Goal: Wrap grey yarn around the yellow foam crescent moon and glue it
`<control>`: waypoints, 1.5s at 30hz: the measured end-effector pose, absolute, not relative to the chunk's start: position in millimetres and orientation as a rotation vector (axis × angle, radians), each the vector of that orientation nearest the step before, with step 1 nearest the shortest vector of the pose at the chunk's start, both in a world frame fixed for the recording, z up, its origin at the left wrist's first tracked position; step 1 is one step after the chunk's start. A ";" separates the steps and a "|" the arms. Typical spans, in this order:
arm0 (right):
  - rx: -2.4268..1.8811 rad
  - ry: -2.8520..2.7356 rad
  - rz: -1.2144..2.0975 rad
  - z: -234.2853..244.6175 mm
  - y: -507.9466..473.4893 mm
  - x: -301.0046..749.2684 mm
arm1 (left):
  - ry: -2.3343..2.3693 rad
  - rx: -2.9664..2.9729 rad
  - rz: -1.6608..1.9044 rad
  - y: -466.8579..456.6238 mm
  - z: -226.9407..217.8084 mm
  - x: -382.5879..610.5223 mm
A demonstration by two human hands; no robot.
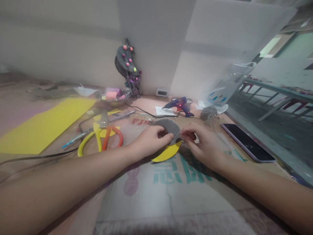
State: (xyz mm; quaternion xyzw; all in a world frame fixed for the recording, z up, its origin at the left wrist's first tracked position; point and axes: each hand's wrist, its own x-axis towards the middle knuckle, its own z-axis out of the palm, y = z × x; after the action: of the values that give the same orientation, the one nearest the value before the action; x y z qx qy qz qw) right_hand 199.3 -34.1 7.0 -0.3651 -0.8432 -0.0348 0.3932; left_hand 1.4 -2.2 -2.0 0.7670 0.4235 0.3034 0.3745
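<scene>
A yellow paper crescent [168,152], partly wrapped in grey yarn [168,125], is held above the printed cardboard. My left hand [153,138] grips it from the left, thumb pressed on the wrapped part. At its right edge my right hand [198,140] is closed in a pinch; a thin strand seems to be between the fingertips, though blur hides the detail. Behind my right hand lies a ball of grey yarn [208,114], from which a strand trails down to the right. Scissors with yellow and orange handles [106,138] rest left of my hands.
Ahead lies a blue glue gun [179,106] with a red light and a cord. A phone [246,142] is on the right. Yellow paper [46,125] covers the left side. A beaded grey crescent ornament [126,62] hangs at the wall. A white plastic tub [226,85] stands back right.
</scene>
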 end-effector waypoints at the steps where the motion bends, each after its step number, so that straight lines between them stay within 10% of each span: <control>1: -0.950 -2.138 -0.095 7.1 -34.2 199.2 | 1.077 1.966 0.773 -2.1 -2.0 1.4; 45: -1.214 -1.865 0.150 10.1 -25.5 204.7 | 1.114 2.004 0.814 -1.7 -5.8 1.0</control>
State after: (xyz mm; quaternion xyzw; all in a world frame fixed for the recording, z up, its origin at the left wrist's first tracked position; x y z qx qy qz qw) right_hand 204.7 -25.5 10.1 -0.4888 -0.7509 0.0604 0.4400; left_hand 1.0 -1.7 -5.8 0.7726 0.4294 0.3138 0.3467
